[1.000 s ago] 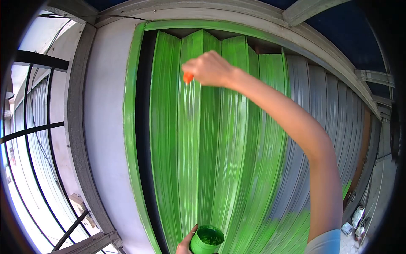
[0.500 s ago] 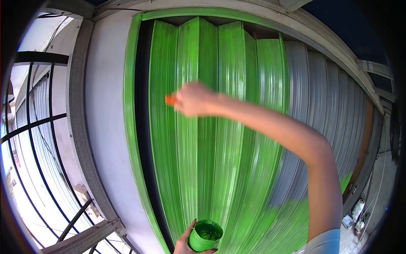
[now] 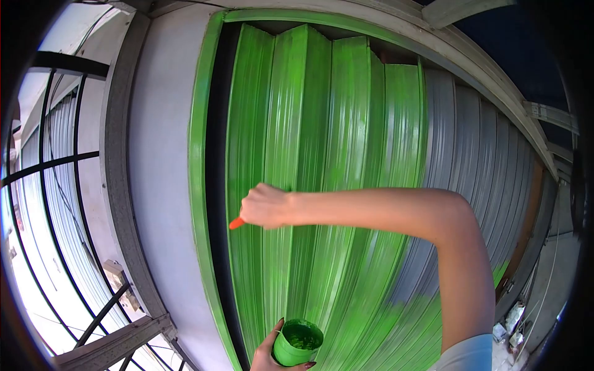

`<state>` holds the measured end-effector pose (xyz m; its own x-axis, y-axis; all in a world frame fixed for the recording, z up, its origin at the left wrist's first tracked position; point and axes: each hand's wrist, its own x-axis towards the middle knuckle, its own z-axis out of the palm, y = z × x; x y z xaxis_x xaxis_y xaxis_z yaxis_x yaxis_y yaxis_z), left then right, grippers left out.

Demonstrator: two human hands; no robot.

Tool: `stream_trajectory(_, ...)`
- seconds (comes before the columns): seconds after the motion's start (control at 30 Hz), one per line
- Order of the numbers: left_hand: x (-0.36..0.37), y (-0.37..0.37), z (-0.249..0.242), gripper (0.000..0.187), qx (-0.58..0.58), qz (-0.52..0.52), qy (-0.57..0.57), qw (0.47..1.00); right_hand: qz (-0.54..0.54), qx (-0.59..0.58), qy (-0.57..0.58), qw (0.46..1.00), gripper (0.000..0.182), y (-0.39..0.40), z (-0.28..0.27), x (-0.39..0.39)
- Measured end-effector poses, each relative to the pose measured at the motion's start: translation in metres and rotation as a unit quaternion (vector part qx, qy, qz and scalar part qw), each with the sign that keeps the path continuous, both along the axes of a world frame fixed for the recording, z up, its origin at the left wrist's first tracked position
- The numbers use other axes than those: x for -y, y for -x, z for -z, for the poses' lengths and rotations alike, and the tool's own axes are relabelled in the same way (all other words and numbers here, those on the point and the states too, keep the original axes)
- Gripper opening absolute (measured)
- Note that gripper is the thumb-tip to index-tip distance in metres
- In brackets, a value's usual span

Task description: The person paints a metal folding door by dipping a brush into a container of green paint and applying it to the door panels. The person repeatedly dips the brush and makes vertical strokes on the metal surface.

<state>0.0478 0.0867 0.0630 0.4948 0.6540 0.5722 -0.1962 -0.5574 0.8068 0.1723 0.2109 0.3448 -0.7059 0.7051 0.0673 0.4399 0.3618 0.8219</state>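
My right hand (image 3: 266,206) is closed around a paintbrush (image 3: 236,223). Only the end of its orange handle shows; the bristles are hidden behind my fist. This hand is at the left part of a folding corrugated metal door (image 3: 315,247), over a green-painted panel. At the bottom, my left hand (image 3: 265,353) grips a small green pot (image 3: 296,355) from its left side, the thumb near the rim. Green paint (image 3: 303,337) lies inside the pot. Several door folds are green, while those farther right are grey with green patches low down.
A green frame (image 3: 197,142) edges the door, with a dark gap beside it. Left of it stand a pale wall (image 3: 164,154), a grey metal post (image 3: 117,161) and black bars (image 3: 55,164). Crumpled foil-like items (image 3: 515,315) lie at lower right.
My right hand has moved down along the left panel with the paintbrush, its handle end now tilted downward. The view has shifted slightly. My left hand still holds the pot.
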Motion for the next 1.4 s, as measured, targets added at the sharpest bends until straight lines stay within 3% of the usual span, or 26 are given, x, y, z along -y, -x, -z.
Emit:
stream_trajectory(0.07, -0.003, 0.002, 0.004, 0.092, -0.010, -0.008, -0.013, 1.000, 0.074, -0.128, 0.077, 0.986, 0.007, 0.013, 0.004, 0.005)
stream_trajectory(0.13, -0.005, 0.001, 0.006, 0.091, 0.003, -0.017, -0.019, 1.000, 0.084, -0.132, 0.024, 0.987, 0.012, 0.015, -0.028, 0.000)
stream_trajectory(0.2, -0.004, 0.003, 0.009, 0.091, 0.005, -0.023, -0.019, 1.000, 0.124, -0.218, -0.032, 0.967, 0.015, 0.004, -0.076, -0.017)
stream_trajectory(0.33, -0.003, 0.004, 0.002, 0.092, 0.000, -0.016, 0.010, 1.000, 0.068, -0.174, -0.214, 0.959, 0.008, 0.007, -0.140, 0.005)
stream_trajectory(0.4, -0.003, 0.006, 0.005, 0.094, 0.000, -0.019, 0.022, 1.000, 0.060, -0.108, -0.271, 0.955, 0.004, 0.007, -0.145, 0.009)
stream_trajectory(0.5, -0.006, 0.006, 0.014, 0.099, 0.005, -0.031, 0.040, 0.999, -0.047, 0.046, -0.281, 0.958, 0.005, -0.017, -0.105, -0.005)
stream_trajectory(0.57, -0.004, 0.005, 0.012, 0.104, 0.004, -0.027, 0.078, 0.997, -0.062, 0.102, -0.160, 0.980, 0.004, -0.029, -0.063, 0.001)
stream_trajectory(0.63, -0.001, 0.007, 0.007, 0.103, 0.000, -0.045, 0.064, 0.997, -0.056, 0.086, -0.097, 0.990, 0.003, -0.032, -0.023, 0.013)
stream_trajectory(0.77, 0.006, 0.011, 0.011, 0.103, 0.000, -0.067, 0.086, 0.994, -0.071, -0.125, 0.002, 0.990, 0.008, -0.021, 0.027, 0.043)
stream_trajectory(0.87, 0.011, 0.017, 0.007, 0.103, -0.015, -0.092, 0.063, 0.994, -0.143, -0.338, 0.093, 0.926, 0.013, -0.021, 0.040, 0.076)
stream_trajectory(1.0, 0.014, 0.029, 0.000, 0.102, 0.004, -0.105, 0.036, 0.994, -0.230, -0.561, 0.215, 0.766, 0.021, -0.034, 0.056, 0.130)
stream_trajectory(1.13, 0.010, 0.041, -0.006, 0.104, -0.033, -0.095, -0.008, 0.995, -0.224, -0.639, 0.307, 0.668, 0.022, -0.051, 0.076, 0.172)
stream_trajectory(1.2, 0.014, 0.042, -0.018, 0.105, -0.032, -0.105, -0.032, 0.993, -0.228, -0.661, 0.328, 0.636, 0.022, -0.059, 0.088, 0.186)
stream_trajectory(1.4, 0.025, 0.040, -0.035, 0.105, -0.043, -0.080, -0.103, 0.991, -0.201, -0.624, 0.335, 0.677, 0.021, -0.071, 0.103, 0.220)
